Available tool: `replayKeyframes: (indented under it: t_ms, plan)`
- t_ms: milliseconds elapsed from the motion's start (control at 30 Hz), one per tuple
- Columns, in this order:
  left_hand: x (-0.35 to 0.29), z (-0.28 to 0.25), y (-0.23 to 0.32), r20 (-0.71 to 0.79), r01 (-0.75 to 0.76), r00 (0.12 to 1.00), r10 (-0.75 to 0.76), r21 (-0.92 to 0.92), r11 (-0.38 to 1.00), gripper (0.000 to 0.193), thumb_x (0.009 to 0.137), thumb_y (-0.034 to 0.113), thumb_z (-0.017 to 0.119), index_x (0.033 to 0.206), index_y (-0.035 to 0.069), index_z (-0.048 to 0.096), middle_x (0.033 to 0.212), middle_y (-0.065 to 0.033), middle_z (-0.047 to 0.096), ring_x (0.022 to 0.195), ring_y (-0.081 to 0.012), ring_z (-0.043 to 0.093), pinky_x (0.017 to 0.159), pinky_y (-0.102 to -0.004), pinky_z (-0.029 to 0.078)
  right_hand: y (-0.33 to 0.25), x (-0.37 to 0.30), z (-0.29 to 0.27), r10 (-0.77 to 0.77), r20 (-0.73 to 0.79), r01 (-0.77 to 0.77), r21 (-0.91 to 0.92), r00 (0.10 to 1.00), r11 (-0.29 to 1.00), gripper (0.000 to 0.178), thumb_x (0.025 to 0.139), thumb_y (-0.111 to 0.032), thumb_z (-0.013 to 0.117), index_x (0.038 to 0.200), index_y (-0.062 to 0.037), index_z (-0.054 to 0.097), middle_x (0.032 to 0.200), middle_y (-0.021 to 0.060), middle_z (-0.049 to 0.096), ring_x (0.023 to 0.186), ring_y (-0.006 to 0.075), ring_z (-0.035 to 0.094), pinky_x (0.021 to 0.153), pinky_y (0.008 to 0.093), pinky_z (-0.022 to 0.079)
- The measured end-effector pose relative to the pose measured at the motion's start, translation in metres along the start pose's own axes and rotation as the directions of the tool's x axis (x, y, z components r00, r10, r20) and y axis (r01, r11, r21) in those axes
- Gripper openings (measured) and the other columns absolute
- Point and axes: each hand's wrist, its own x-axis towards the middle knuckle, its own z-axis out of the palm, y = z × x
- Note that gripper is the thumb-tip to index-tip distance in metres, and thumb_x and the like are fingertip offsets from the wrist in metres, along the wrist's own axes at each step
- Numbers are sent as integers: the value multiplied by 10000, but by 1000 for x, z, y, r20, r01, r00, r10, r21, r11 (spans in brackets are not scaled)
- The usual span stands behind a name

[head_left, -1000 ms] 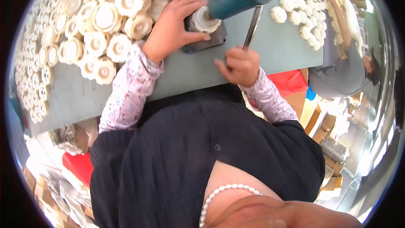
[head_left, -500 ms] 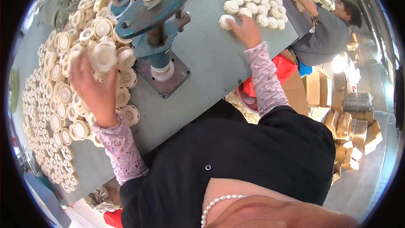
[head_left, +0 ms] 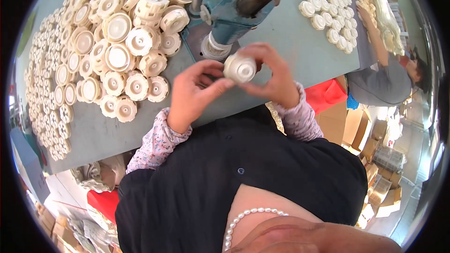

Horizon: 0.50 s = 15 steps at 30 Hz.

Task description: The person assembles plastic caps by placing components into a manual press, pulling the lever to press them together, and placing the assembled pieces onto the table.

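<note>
Right up close, the left hand [head_left: 194,91] is pinching a cream-white plastic wheel-shaped piece [head_left: 240,69], thumb resting along its lower left edge. The right hand [head_left: 274,75] is curving around the far side, fingers over the top and thumb below, but it is blurring, so I cannot tell how firmly it is gripping. The piece is looking squat and round, pale and slightly glossy, showing stepped rings around a small raised centre. That ringed face is pointing up toward the camera and tilting to the lower right; its axis is leaning that way too. It is sitting between the hands, just on the near side of a teal press [head_left: 229,18], whose ram is standing over another white round part [head_left: 215,48]. Left of that, cream wheels [head_left: 117,42] are heaping across the grey counter [head_left: 286,42]; farther right, smaller round caps [head_left: 331,16] are clustering. Beyond them, a person in grey [head_left: 379,84] is working.
</note>
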Motion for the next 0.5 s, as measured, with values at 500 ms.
replayKeyframes:
  t_ms: [500]
  plan:
    - [29,-3,10,-149,-551,721,677,469,690,663,692,201,935,1291,46,697,1216,-138,649,1128,-338,647,953,-430,554,48,31,22,-623,-48,555,-405,781,726,407,773,72,810,1150,-55,724,1178,136,690,945,304,729,811,374,615]
